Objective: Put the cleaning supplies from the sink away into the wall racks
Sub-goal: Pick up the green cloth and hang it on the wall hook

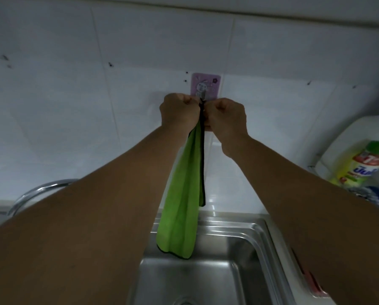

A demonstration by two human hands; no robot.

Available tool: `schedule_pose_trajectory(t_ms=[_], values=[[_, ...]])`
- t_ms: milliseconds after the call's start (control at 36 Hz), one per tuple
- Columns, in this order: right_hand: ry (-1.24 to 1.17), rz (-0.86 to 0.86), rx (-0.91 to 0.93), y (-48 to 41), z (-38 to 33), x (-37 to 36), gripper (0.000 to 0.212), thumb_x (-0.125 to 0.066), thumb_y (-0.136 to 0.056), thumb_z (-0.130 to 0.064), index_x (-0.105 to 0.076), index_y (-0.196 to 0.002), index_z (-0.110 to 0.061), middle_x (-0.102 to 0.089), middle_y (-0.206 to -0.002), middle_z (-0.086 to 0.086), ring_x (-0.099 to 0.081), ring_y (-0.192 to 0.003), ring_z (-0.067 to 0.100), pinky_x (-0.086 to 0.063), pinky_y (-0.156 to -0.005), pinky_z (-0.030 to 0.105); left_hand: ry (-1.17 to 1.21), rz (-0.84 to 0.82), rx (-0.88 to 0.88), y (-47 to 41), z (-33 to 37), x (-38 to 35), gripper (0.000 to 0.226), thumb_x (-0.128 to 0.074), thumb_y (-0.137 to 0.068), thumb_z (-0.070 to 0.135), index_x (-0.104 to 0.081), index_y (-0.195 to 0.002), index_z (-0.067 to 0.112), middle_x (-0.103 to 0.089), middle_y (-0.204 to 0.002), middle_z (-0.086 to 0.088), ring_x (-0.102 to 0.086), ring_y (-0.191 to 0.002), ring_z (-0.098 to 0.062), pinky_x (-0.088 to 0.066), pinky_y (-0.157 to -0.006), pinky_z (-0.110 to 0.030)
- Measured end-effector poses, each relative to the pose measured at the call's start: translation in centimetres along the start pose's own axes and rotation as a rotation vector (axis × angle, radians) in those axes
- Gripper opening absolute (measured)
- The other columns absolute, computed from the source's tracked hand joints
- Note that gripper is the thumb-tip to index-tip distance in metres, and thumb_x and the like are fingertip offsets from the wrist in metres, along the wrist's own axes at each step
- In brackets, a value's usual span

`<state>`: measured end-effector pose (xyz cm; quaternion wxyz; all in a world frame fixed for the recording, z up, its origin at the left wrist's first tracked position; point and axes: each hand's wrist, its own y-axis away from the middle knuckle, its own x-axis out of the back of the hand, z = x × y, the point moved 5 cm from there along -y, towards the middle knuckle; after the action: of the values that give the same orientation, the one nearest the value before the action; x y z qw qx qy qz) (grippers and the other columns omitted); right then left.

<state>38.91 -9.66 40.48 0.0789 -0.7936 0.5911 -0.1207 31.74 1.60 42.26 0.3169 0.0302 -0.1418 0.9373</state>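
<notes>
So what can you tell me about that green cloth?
The cloth is bright green, soft like microfibre, with a thin black edge. It hangs long and folded above the sink. Its top is gripped between the left hand and right hand, right at a purple wall hook. Whether it is on the hook is hidden.

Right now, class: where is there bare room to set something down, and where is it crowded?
Free: the sink basin floor below the green cloth. Crowded: the wall hook, where the left hand and right hand grip the cloth, and the right ledge, with its detergent bottle.
</notes>
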Motion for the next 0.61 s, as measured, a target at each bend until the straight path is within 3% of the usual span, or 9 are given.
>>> schedule_pose_trajectory(t_ms=[222,333,444,611], values=[[-0.049,0.057,0.154,0.5,0.4,0.9,0.012,-0.064,-0.077,-0.027,-0.073,-0.077,-0.018,-0.074,-0.077,0.009,-0.072,-0.079,0.035,-0.059,-0.072,0.057,0.053,-0.068,-0.116,0.2,-0.2,-0.2,0.021,-0.064,-0.089,0.028,-0.077,-0.097,0.014,-0.076,-0.09,0.0,-0.069,-0.083,-0.011,-0.053,-0.073,-0.02],[0.036,0.099,0.189,0.4,0.0,0.6,0.012,-0.061,-0.079,-0.023,-0.072,-0.075,-0.021,-0.074,-0.074,0.003,-0.072,-0.076,0.027,-0.06,-0.071,0.051,0.007,-0.049,-0.13,-0.2,-0.1,-0.2,0.019,-0.064,-0.089,0.028,-0.076,-0.098,0.016,-0.075,-0.091,0.0,-0.066,-0.081,-0.011,-0.051,-0.072,-0.021],[0.209,0.084,0.133,0.3,0.0,0.2,0.016,-0.061,-0.084,-0.02,-0.076,-0.078,-0.017,-0.074,-0.074,-0.001,-0.072,-0.074,0.019,-0.062,-0.072,0.041,-0.047,-0.049,-0.066,-0.5,-1.4,-0.6,0.016,-0.063,-0.088,0.028,-0.075,-0.095,0.022,-0.075,-0.092,0.002,-0.069,-0.084,-0.014,-0.059,-0.077,-0.029],[0.171,-0.051,0.053,0.5,1.9,0.3,0.015,-0.062,-0.089,-0.027,-0.074,-0.083,-0.021,-0.075,-0.082,-0.001,-0.071,-0.08,0.02,-0.061,-0.079,0.045,-0.034,-0.137,-0.019,0.4,-3.3,-1.3,0.019,-0.053,-0.092,0.025,-0.067,-0.103,0.019,-0.072,-0.101,-0.001,-0.069,-0.093,-0.021,-0.058,-0.08,-0.033]])
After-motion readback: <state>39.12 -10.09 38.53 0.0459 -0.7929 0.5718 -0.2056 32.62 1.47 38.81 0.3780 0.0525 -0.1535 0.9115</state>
